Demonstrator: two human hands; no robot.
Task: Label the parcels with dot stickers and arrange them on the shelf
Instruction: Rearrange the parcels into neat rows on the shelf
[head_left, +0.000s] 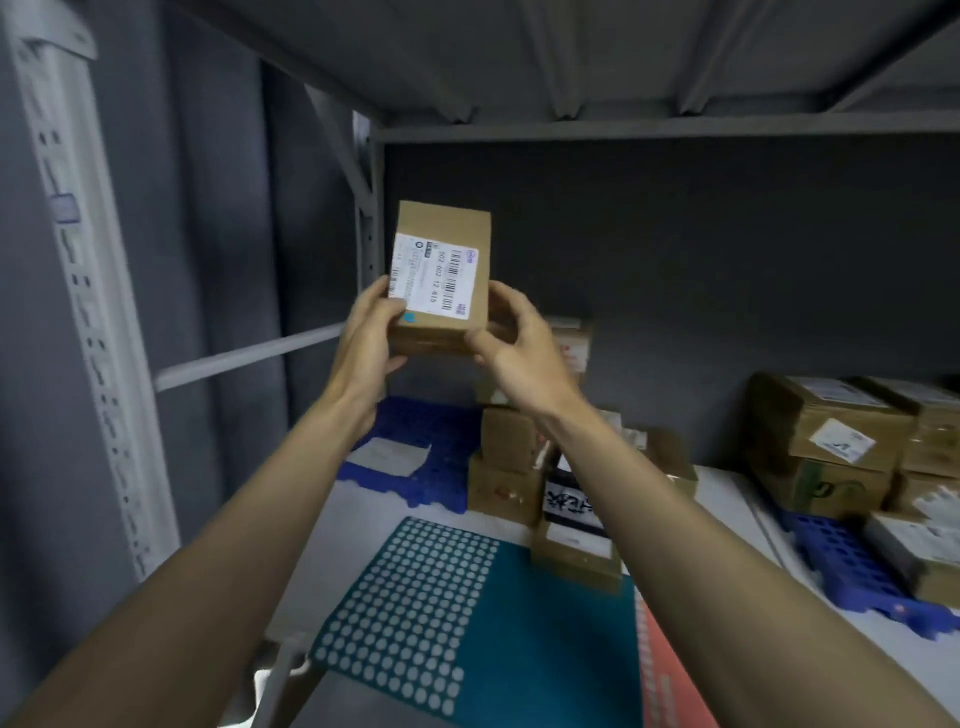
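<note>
A small cardboard box (441, 275) is held up in the air, well above the sticker sheet (467, 618) that lies on the shelf (727, 493). The box is gripped at its lower end by both hands: the left hand (369, 338) is curled round the lower left corner, with the thumb over the edge of the white shipping label (434, 278), and the right hand (514, 338) is curled round the lower right corner. A teal dot sticker (409, 318) is seen on the face of the box, just below the label, beside the left thumb.

Since the dot is already on the box, the labelling step for this parcel is judged to be done, and the arranging step appears to be in hand. Beyond the sticker sheet, a cluster of other boxes (511, 467) is stacked, and further right of the sheet more parcels (826, 447) are piled on a blue pallet (841, 566). Another blue pallet (415, 447) with a white slip on it lies behind the sheet to the left.

The next move is judged to call for the box being carried to a free spot among the stacked parcels and set down flat, with the labelled face kept visible and the neighbouring stacks not knocked. Many dots have been taken from the sheet's left part; the right part looks plain teal, and whether stickers remain there cannot be told.
</note>
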